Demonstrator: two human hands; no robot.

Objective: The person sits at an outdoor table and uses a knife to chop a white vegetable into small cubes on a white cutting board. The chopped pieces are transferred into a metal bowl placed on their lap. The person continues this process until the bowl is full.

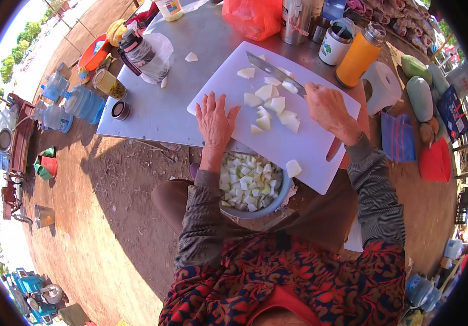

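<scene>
My right hand [326, 108] is closed round the handle of a kitchen knife [269, 69], its blade pointing to the far left over the white cutting board [304, 144]. White chunks of a peeled vegetable or melon [267, 92] lie in a loose cluster on the board, partly beside and under the blade. My left hand [215, 120] rests flat with spread fingers on the board's left edge, holding nothing. Below the table edge, a blue-grey basin [274, 205] holds many cut white pieces [247, 183]. One single chunk [293, 168] sits on the board's near part.
The metal table [160, 117] carries a bagged dark bottle [138, 51], a jar [109, 84], a red plastic bag [253, 19], a steel flask [295, 22], a white mug [335, 46] and an orange thermos [360, 57]. Long green melons [420, 98] and a red bucket [435, 160] are at right.
</scene>
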